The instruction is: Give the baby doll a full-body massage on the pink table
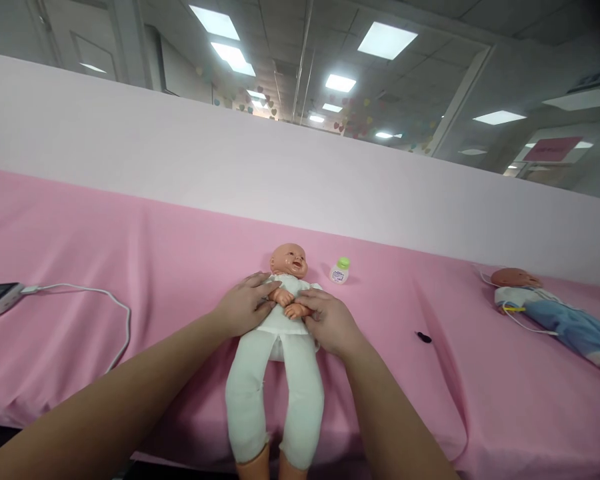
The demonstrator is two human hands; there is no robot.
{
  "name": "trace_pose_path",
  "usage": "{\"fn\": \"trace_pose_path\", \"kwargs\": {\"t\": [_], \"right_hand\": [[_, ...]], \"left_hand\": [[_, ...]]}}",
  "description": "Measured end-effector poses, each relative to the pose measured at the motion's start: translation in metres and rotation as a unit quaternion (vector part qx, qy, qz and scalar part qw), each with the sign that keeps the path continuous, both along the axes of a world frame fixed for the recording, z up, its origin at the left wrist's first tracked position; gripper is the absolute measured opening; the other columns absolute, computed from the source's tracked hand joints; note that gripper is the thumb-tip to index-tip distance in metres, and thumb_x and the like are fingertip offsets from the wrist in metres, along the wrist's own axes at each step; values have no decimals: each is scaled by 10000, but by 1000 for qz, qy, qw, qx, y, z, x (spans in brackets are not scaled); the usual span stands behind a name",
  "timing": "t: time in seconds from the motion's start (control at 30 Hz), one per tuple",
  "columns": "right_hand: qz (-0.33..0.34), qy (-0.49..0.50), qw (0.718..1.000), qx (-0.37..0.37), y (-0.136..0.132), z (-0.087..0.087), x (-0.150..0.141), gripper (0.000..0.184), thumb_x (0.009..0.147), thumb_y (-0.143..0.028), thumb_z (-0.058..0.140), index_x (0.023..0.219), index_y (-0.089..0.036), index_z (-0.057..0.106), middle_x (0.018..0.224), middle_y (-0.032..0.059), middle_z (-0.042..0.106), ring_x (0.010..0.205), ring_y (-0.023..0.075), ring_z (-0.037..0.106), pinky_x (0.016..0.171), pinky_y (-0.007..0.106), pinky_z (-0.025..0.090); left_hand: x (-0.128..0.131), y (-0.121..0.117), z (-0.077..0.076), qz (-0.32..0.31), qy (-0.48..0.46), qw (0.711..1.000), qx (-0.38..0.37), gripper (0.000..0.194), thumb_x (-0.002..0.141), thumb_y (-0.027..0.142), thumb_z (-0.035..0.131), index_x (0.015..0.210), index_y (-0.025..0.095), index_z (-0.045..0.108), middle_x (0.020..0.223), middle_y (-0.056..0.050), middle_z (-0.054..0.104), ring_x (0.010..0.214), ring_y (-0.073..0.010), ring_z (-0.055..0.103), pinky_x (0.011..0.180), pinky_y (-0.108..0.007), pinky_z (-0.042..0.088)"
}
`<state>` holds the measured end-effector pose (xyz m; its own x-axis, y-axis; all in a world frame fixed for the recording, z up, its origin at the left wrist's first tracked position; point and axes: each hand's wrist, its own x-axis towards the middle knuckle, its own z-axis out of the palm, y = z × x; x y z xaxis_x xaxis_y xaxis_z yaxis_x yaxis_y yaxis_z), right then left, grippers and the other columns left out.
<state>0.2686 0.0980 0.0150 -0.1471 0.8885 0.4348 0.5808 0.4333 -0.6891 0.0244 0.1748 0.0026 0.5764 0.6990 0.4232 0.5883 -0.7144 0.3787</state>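
A baby doll [291, 353] in white clothes lies on its back on the pink-covered table, its head toward the wall and its legs toward me. My left hand [245, 305] is wrapped round one of the doll's arms, fingers over the sleeve and thumb by its wrist. On the other side my right hand [333, 321] grips the doll's other arm in the same way. Both doll hands [290, 303] meet over its chest. Beside the doll's head stands a small bottle [340, 271] with a green cap.
At the left a white device [0, 299] with a screen trails a white cable [123, 303]. A small black object [423, 337] lies to the right. Farther right is another doll [555, 310] in blue and white with a thin cord. A white wall [230, 157] with glass above borders the pink cloth [180, 260].
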Motion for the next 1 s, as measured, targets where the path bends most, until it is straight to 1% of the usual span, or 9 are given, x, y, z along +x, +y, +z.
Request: {"fn": "trace_pose_path", "kwargs": {"t": [0.13, 0.23, 0.33, 0.47, 0.57, 0.67, 0.77, 0.83, 1.0], "right_hand": [[20, 116, 992, -45, 2, 0, 4, 350, 838, -178, 659, 1127, -318, 799, 1216, 19, 761, 1176, 257, 677, 1062, 449, 540], [-39, 270, 960, -54, 11, -2, 24, 379, 809, -311, 775, 1184, -259, 752, 1313, 51, 728, 1233, 266, 660, 1079, 436, 535], [-155, 419, 891, -75, 23, -7, 50, 450, 774, -360, 831, 1185, -229, 702, 1235, 74, 745, 1146, 273, 699, 984, 439, 598], [-258, 542, 772, -209, 32, -14, 71, 252, 842, -255, 739, 1075, -200, 663, 984, 82, 756, 909, 263, 759, 784, 428, 669], [-272, 561, 736, -263, 35, -20, 72, 187, 875, -198, 650, 1062, -193, 636, 909, 96, 748, 857, 266, 768, 712, 416, 677], [-311, 511, 782, -175, 37, -25, 66, 283, 875, -269, 660, 1150, -213, 623, 1011, 94, 753, 890, 258, 763, 705, 399, 675], [-290, 411, 862, -61, 37, -29, 52, 474, 848, -417, 713, 1275, -243, 604, 1170, 85, 743, 985, 264, 749, 737, 378, 666], [-251, 342, 905, -27, 34, -28, 41, 525, 846, -473, 713, 1304, -235, 616, 1183, 86, 752, 1025, 269, 740, 810, 387, 651], [-197, 211, 957, 28, 19, -15, 17, 503, 877, -377, 687, 1369, -279, 649, 1286, 53, 740, 1104, 245, 716, 1015, 418, 569]], "left_hand": [[0, -1, 1, 47, -96, 993, -43, 515, 939, 429, 616, 1421, 252, 656, 1508, -102, 598, 1417, -344, 521, 1191, -496, 427], [-4, 5, 1, 92, -230, 961, -125, 452, 951, 481, 626, 1350, 276, 683, 1343, -59, 708, 1256, -317, 645, 1091, -450, 519], [-14, 20, 1, 137, -404, 876, -224, 377, 980, 475, 601, 1229, 208, 693, 1209, -93, 743, 1140, -299, 702, 992, -413, 580], [-25, 43, 3, 252, -566, 704, -348, 308, 989, 367, 604, 1220, 164, 632, 1215, -166, 705, 1032, -293, 745, 834, -387, 645], [-30, 51, 4, 295, -591, 647, -382, 309, 1001, 308, 566, 1239, 114, 602, 1217, -214, 684, 1013, -294, 752, 807, -381, 654], [-32, 50, 3, 271, -587, 668, -368, 327, 995, 338, 597, 1247, 130, 605, 1230, -199, 688, 1030, -285, 747, 831, -378, 651], [-32, 41, 1, 210, -539, 754, -311, 347, 978, 428, 639, 1220, 180, 635, 1246, -151, 702, 1079, -283, 729, 868, -381, 635], [-29, 32, 1, 168, -496, 810, -264, 389, 968, 501, 636, 1200, 190, 652, 1236, -127, 715, 1119, -292, 711, 898, -391, 619], [-20, 9, 8, 153, -332, 916, -167, 380, 967, 569, 586, 1167, 266, 698, 1149, -46, 763, 1120, -289, 701, 956, -397, 559]]}}
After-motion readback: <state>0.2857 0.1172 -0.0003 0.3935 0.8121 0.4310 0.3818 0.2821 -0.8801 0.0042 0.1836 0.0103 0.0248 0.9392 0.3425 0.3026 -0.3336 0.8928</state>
